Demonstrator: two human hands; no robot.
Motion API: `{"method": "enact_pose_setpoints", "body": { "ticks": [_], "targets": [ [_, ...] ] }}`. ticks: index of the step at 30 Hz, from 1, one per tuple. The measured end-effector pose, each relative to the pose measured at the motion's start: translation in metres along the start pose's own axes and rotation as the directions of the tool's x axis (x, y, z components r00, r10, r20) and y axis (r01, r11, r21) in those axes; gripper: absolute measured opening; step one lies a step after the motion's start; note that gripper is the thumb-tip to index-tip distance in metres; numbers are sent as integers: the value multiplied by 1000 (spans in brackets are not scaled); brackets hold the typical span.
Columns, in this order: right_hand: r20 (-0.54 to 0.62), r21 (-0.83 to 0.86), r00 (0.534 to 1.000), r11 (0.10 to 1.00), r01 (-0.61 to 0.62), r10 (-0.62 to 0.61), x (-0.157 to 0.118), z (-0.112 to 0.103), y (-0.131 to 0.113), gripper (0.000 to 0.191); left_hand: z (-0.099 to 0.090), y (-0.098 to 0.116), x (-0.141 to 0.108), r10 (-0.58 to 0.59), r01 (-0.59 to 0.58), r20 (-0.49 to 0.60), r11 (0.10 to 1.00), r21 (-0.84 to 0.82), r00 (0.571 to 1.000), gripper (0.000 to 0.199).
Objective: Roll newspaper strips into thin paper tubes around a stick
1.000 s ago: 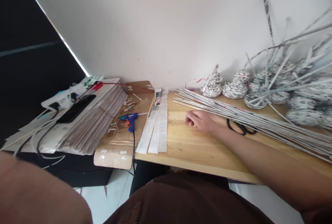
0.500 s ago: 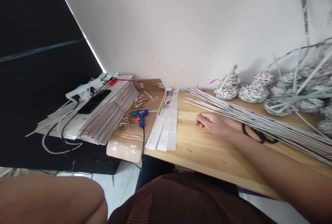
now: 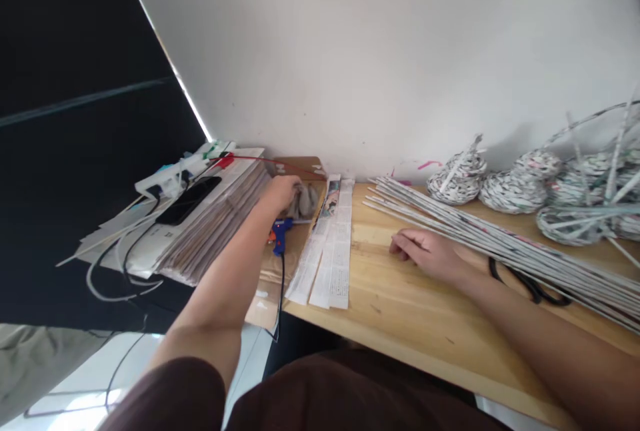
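Note:
My left hand [image 3: 284, 192] reaches over the cardboard [image 3: 295, 244] and has its fingers closed on a crumpled grey-brown cloth [image 3: 306, 200], slightly blurred. Just below it lies a blue hot glue gun [image 3: 281, 234] with a black cord. Several flat newspaper strips [image 3: 336, 251] lie to its right. My right hand [image 3: 419, 251] rests on the wooden table [image 3: 390, 298], fingers curled in and apparently around nothing. Beyond it stretches a bundle of thin rolled paper sticks [image 3: 460, 224]. Black-handled scissors [image 3: 530, 284] lie partly under those sticks.
Woven newspaper shapes [image 3: 457, 178] stand along the wall at right, with loose ends sticking out. At left, a thick stack of paper [image 3: 215, 224] carries a black phone [image 3: 189, 200], a white power strip [image 3: 170, 176] and loose cables. The table's front edge runs near my lap.
My left arm has come into view and reached across to the cardboard, where the grey-brown cloth now shows in its hand. My right hand stays resting on the table. The view has shifted slightly.

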State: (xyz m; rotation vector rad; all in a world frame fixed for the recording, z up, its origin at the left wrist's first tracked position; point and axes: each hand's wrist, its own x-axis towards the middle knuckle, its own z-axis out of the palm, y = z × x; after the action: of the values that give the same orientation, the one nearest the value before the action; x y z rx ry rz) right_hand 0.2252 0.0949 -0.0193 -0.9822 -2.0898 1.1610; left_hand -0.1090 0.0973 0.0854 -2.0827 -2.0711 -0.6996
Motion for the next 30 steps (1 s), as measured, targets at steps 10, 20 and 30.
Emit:
{"method": "enact_pose_setpoints", "body": {
  "ticks": [10, 20, 30],
  "targets": [
    [19, -1, 1000, 1000, 20, -20, 0, 0, -1, 43, -49, 27, 18, 36, -149, -572, 977, -151, 819, 16],
    [-18, -2, 999, 999, 39, -39, 1, 4, 3, 44, -16, 73, -27, 14, -157, -430, 942, -298, 903, 21],
    [-257, -463, 948, 885, 50, -188, 9, -14, 12, 38, 15, 86, -105, 333, -192, 147, 794, -577, 931, 31]
  ]
}}
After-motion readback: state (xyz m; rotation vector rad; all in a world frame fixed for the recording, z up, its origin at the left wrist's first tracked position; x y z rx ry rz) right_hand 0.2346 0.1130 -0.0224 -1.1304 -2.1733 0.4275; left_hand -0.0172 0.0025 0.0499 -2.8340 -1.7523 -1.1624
